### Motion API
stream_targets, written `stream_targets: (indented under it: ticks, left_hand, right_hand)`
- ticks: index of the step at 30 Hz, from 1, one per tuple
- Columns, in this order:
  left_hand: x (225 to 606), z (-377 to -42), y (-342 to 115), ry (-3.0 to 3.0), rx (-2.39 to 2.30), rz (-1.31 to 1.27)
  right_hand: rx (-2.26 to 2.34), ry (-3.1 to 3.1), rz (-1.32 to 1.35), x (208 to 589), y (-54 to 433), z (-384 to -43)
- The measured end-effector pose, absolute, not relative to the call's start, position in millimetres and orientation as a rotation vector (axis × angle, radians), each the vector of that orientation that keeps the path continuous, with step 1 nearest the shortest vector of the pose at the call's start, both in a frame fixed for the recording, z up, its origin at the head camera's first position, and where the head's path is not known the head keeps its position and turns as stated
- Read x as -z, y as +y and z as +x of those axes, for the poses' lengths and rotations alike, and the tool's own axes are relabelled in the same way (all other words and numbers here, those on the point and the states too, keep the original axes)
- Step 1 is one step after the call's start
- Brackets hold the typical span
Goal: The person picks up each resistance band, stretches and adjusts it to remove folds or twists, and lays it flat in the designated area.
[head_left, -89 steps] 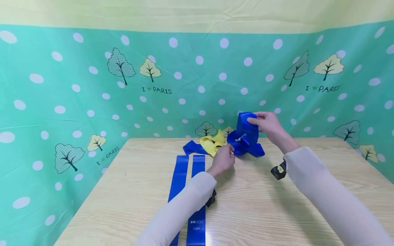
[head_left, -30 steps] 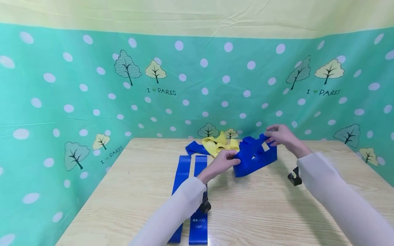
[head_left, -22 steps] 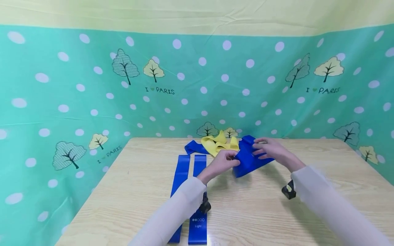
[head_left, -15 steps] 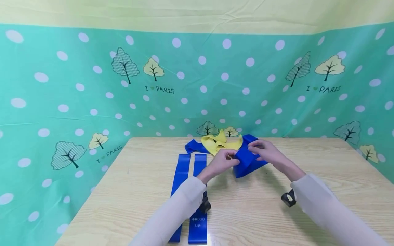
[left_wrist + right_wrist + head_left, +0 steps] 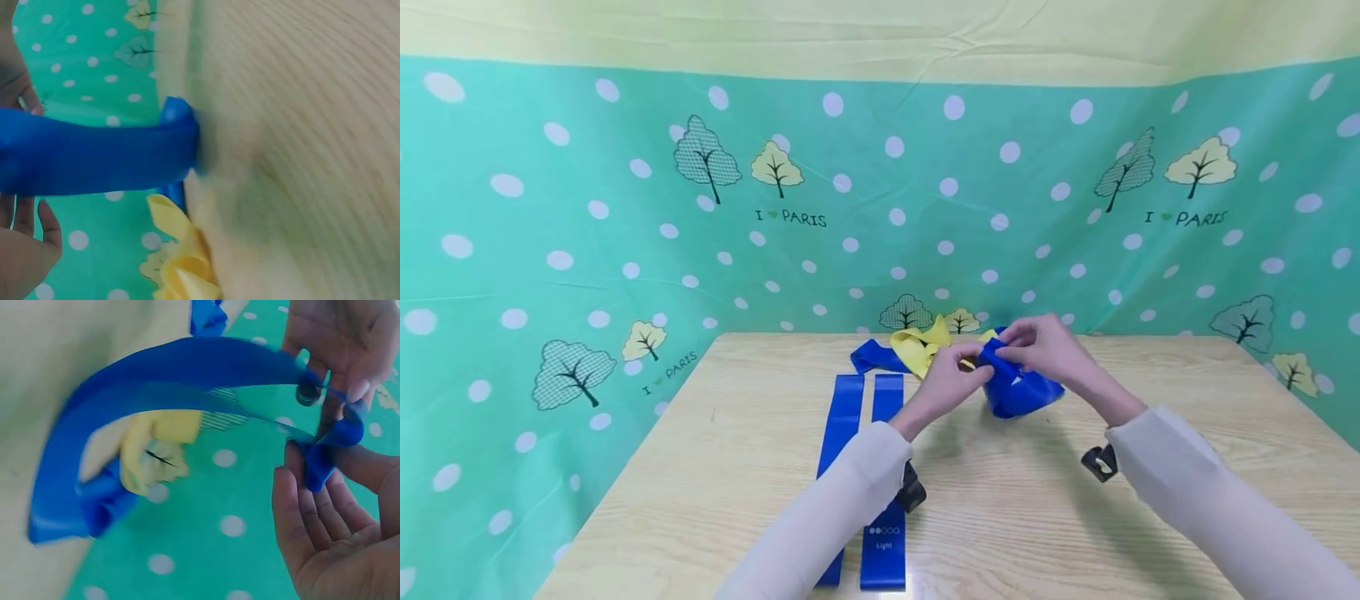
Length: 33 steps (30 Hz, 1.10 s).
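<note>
Both hands hold a blue resistance band [image 5: 1018,398] above the far half of the table. My left hand [image 5: 946,383] pinches it at its upper left end, between thumb and fingers. Close beside it my right hand [image 5: 1047,354] grips the same end with thumb and fingertips. In the right wrist view the band [image 5: 150,375] hangs as a long loop, bunched and twisted at the fingers. Just behind the left hand, a yellow resistance band [image 5: 913,350] lies crumpled over another blue band [image 5: 874,357], partly hidden by the hand.
Two blue bands lie flat and parallel on the wooden table [image 5: 722,467]: a left one [image 5: 838,429] and a right one [image 5: 883,562] marked "Light". The left sleeve covers part of them. A green dotted cloth [image 5: 850,183] hangs behind the table's far edge.
The blue band has come out of the pile, toward me. My right hand released its raised part, moved left and gripped the band again close to my left hand.
</note>
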<state>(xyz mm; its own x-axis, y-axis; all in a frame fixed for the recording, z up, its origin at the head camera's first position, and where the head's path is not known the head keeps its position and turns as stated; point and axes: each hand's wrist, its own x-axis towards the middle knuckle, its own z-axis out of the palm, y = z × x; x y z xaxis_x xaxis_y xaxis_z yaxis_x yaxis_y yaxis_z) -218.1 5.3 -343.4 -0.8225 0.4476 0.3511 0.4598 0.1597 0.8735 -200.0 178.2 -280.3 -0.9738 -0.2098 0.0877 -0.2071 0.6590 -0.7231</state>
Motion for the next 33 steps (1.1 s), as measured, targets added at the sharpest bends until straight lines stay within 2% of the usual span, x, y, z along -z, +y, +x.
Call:
stream_targets:
  ticks: [4,12,18,25,33]
  left_hand:
    - [331.8,-212.3,7.0,-2.352,1.801,-0.871]
    - [338.6,-219.2,9.5,-2.292,1.914,-0.715]
    - [333.0,-219.3,13.1,-2.266,1.921,-0.712]
    - [335.0,-217.9,17.1,-2.304,1.789,-0.751]
    - [344.9,-212.6,18.4,-2.348,1.884,-0.703]
  right_hand:
    - [1.182,2.987,-0.375,256.1,174.5,-199.5]
    - [1.113,3.099,-0.482,205.2,167.0,-194.5]
    - [1.050,3.157,-0.551,172.5,160.2,-185.7]
    - [1.002,3.207,-0.566,145.5,157.5,-184.1]
    - [0.941,3.232,-0.518,126.7,167.7,-197.0]
